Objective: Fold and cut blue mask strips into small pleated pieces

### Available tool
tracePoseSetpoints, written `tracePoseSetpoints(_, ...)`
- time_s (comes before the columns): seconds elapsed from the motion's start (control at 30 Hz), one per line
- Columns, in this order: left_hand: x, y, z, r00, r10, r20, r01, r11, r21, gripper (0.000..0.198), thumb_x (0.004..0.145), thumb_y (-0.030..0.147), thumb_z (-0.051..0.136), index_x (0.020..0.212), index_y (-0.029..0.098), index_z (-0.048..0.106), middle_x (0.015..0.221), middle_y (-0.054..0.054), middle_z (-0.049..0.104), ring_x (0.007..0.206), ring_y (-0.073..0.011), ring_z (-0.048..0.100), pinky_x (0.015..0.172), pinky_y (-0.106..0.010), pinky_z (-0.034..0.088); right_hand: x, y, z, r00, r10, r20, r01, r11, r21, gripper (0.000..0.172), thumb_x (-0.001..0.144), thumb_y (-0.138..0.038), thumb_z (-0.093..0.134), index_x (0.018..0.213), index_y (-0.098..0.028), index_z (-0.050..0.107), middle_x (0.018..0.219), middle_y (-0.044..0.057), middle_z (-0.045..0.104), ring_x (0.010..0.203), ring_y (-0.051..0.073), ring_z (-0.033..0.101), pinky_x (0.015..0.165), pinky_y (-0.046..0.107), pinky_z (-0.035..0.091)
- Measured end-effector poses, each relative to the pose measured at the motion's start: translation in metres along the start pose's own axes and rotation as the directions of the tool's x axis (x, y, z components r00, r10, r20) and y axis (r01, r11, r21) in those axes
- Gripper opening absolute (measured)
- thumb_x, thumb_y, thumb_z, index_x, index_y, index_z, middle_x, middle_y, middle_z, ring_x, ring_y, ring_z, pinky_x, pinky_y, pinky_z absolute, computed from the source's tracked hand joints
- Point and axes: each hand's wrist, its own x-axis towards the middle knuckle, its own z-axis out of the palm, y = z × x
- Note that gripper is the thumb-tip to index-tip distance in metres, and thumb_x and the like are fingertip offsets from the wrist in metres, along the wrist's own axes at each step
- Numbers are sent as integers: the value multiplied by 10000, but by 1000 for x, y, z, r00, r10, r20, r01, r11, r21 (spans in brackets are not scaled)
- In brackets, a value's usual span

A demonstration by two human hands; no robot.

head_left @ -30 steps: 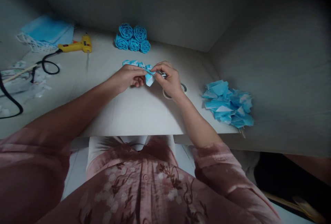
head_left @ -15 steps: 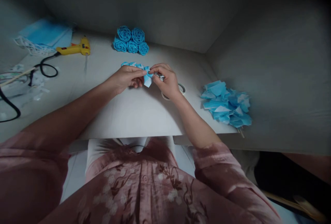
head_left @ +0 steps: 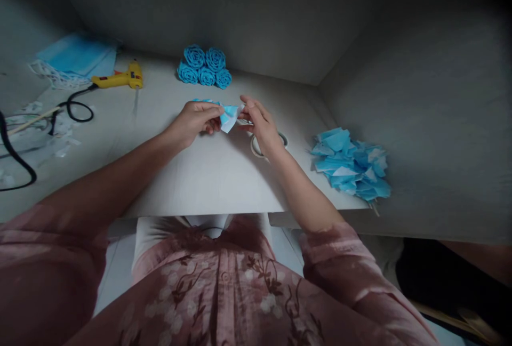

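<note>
Both hands meet over the middle of the white table (head_left: pixel 208 175). My left hand (head_left: pixel 196 120) pinches a strip of folded blue and white pieces (head_left: pixel 228 114), which trails back toward the far left behind the fingers. My right hand (head_left: pixel 258 122) holds the strip's right end between thumb and fingers. A roll of tape (head_left: pixel 276 143) lies on the table just under my right wrist. Several finished blue roses (head_left: pixel 205 67) sit in a cluster near the far wall.
A pile of cut blue pieces (head_left: pixel 352 162) lies at the right table edge. A yellow glue gun (head_left: pixel 120 78) with a black cord (head_left: pixel 74 109) rests at the far left, beside blue face masks (head_left: pixel 74 58). White scraps (head_left: pixel 44 135) litter the left side.
The hands have drawn the strip together: its trailing end is now mostly hidden behind the left fingers. My right fingers have shifted on the strip's end and opened a little.
</note>
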Motion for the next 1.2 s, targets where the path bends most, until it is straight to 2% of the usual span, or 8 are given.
tracePoseSetpoints(0.07, 0, -1, 0, 1000, 16, 7, -16, 1000, 11, 342, 870, 370, 852, 637, 172, 699, 572, -20, 651, 522, -99, 573, 496, -223, 415, 0, -1, 2, 993, 118, 25, -119, 991, 57, 666, 760, -861, 777, 1009, -253, 673, 1022, 57, 718, 973, 203, 697, 696, 302, 636)
tracePoseSetpoints(0.13, 0, -1, 0, 1000, 18, 7, -18, 1000, 17, 349, 865, 388, 860, 643, 172, 699, 567, -18, 649, 520, -99, 571, 493, -222, 409, -1, -2, 3, 985, 160, 58, -163, 985, 63, 673, 698, -859, 834, 884, -245, 630, 902, 38, 672, 901, 196, 674, 632, 294, 623)
tracePoseSetpoints(0.23, 0, -2, 1, 1000, 19, 9, -19, 1000, 15, 350, 863, 387, 873, 649, 171, 700, 574, -16, 653, 519, -96, 571, 489, -220, 407, -2, -2, 3, 984, 142, 106, -144, 989, 14, 643, 662, -807, 891, 796, -248, 601, 811, 15, 624, 844, 190, 641, 589, 288, 589)
tracePoseSetpoints(0.33, 1, -4, 0, 999, 22, 29, -22, 1000, 20, 351, 884, 367, 859, 642, 171, 696, 575, -16, 656, 515, -92, 567, 489, -211, 412, -2, -2, 3, 988, 122, 96, -122, 993, -6, 598, 661, -744, 911, 756, -247, 592, 771, -2, 611, 808, 174, 619, 563, 263, 541)
tracePoseSetpoints(0.47, 2, -5, 1, 997, 51, 66, -54, 998, 30, 380, 927, 356, 817, 625, 167, 684, 570, -15, 645, 521, -87, 567, 490, -196, 417, -1, -1, 2, 992, 113, 64, -113, 994, 2, 584, 671, -721, 906, 737, -238, 583, 750, -14, 594, 792, 155, 603, 551, 239, 507)
tracePoseSetpoints(0.63, 1, -5, 4, 997, 76, 27, -77, 996, 39, 402, 953, 331, 779, 603, 163, 669, 557, -12, 622, 507, -84, 553, 480, -199, 412, -1, -1, 3, 993, 96, 64, -96, 995, 3, 601, 658, -741, 911, 733, -235, 595, 739, -15, 588, 773, 149, 595, 537, 235, 503)
tracePoseSetpoints(1.0, -1, -7, 9, 992, 115, -42, -114, 993, 35, 368, 871, 413, 858, 656, 173, 682, 557, 9, 617, 507, -84, 538, 468, -205, 399, -1, 0, 4, 991, 100, 87, -100, 995, -13, 624, 670, -785, 890, 778, -233, 621, 769, -3, 612, 797, 158, 617, 571, 249, 523)
tracePoseSetpoints(1.2, -2, -5, 10, 984, 165, -65, -159, 983, 88, 338, 875, 340, 816, 619, 170, 674, 545, 10, 621, 479, -79, 511, 476, -211, 403, -3, -3, 7, 986, 128, 107, -129, 992, 2, 634, 663, -803, 878, 824, -236, 645, 812, 7, 645, 796, 160, 634, 534, 234, 518)
